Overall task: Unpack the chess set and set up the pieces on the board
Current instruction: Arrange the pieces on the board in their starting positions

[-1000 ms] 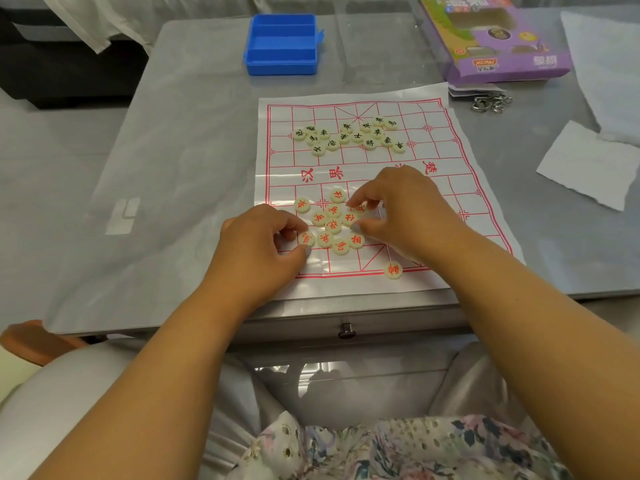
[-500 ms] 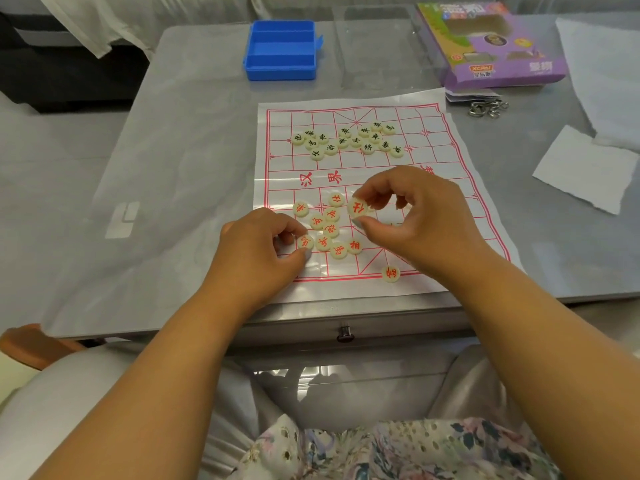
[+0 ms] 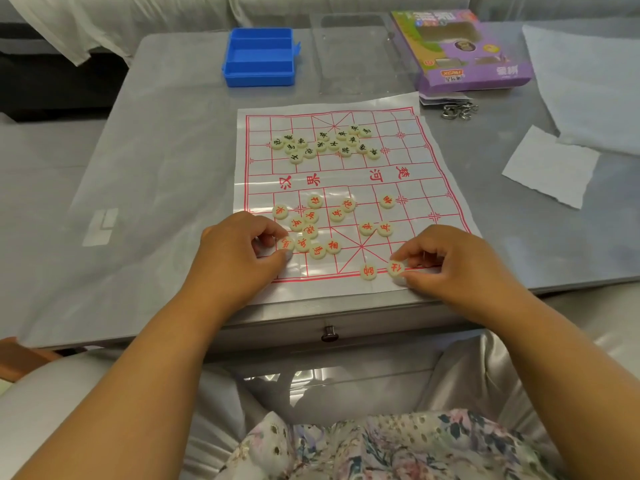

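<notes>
A white sheet board with a red grid lies on the grey table. Several cream discs with black characters cluster on its far half. Several discs with red characters lie scattered on the near half. My right hand pinches a red-marked disc on the board's nearest line, beside another red disc resting there. My left hand grips a red-marked disc at the left of the near cluster.
A blue plastic tray stands at the far side, with a clear lid to its right. A purple box, metal rings and white paper sheets lie at the right. The table's front edge and a drawer knob are close to me.
My right hand lifted a red disc from the cluster and carried it right and toward me, down to the nearest line. My left hand stayed on its disc.
</notes>
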Action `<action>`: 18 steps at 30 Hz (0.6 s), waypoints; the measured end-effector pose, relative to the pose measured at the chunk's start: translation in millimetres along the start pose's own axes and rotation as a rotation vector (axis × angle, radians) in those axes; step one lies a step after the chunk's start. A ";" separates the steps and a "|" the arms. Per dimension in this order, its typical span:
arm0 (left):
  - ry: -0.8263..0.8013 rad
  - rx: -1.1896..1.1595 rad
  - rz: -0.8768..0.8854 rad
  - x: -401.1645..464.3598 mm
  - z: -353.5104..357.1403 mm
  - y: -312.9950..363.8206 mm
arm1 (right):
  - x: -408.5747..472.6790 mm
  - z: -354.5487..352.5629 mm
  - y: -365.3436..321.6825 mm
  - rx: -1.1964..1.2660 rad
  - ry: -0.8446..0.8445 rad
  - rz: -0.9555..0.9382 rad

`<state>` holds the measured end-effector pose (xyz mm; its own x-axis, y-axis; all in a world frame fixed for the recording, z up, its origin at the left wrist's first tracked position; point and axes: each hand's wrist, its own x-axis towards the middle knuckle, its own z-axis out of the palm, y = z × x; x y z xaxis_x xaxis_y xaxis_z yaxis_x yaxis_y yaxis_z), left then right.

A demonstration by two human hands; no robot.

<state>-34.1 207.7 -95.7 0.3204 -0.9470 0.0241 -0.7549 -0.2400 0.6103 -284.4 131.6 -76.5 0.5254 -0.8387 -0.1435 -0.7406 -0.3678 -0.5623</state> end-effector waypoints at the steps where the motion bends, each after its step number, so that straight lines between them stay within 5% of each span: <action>1: -0.001 0.000 -0.001 -0.2 -0.3 0.1 | 0.2 0.1 -0.2 -0.001 -0.003 0.008; 18: 0.159 -0.079 0.198 -13.1 -9.8 12.2 | 0.4 2.0 -0.6 0.033 0.006 0.041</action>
<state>-42.0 219.2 -80.8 0.2615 -0.9267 0.2698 -0.7672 -0.0299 0.6407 -282.9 132.3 -77.8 0.4921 -0.8552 -0.1627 -0.7473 -0.3192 -0.5828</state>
